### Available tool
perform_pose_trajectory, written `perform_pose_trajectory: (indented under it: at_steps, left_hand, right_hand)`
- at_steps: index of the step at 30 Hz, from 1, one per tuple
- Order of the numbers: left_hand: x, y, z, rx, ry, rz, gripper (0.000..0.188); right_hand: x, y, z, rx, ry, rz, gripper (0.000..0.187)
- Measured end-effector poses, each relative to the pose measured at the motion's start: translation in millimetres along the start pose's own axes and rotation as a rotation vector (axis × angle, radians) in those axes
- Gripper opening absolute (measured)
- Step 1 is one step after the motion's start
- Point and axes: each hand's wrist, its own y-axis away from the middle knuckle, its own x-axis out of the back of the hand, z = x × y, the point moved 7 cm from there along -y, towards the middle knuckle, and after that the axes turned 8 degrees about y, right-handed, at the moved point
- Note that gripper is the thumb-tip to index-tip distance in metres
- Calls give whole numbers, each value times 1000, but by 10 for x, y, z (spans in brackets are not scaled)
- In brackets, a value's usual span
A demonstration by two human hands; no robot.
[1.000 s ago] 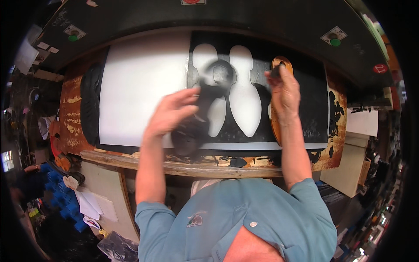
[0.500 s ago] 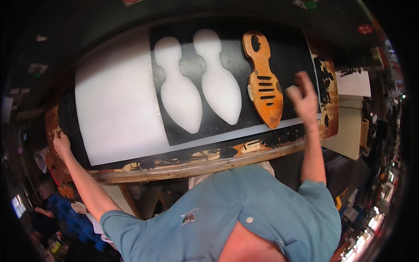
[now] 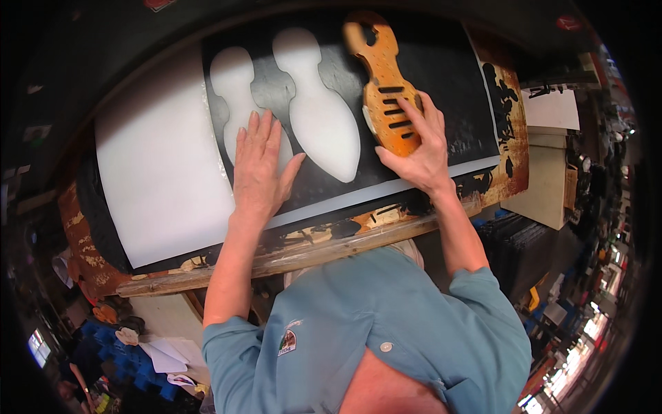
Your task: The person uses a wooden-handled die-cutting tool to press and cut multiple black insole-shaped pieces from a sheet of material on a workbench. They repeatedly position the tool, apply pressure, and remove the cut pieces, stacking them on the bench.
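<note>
An orange slotted cutting die, with a ring-like upper end and a pointed lower end, is on the black sheet. My right hand grips its lower part, fingers over the slotted face and thumb by the tip. The die's top is blurred; I cannot tell whether it is lifted. Flat and open, my left hand rests over the lower part of the left white shape, hiding its point. Between the hands is a second white shape of similar outline.
White sheet shows left of the black one and as a strip along its near side. A worn wooden edge runs along the table front. Right of the table is a pale cabinet; blue crates stand lower left.
My left hand has come from the table's left end onto the left white shape. My right hand has moved left and taken hold of the die, which has shifted slightly away from me.
</note>
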Motion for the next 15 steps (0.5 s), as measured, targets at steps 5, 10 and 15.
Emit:
perform_pose_trajectory:
  at_steps: [5, 10, 15]
  left_hand:
    - [-17, 27, -25, -6, 4, 5, 72]
    - [-29, 54, -39, 7, 31, 21, 64]
    - [91, 65, 116, -43, 107, 103, 55]
  right_hand:
    - [-186, -128, -24, 20, 67, -16, 81]
    - [-68, -110, 299, 20, -76, -29, 69]
    - [45, -325, 1156, 164, 371, 1, 52]
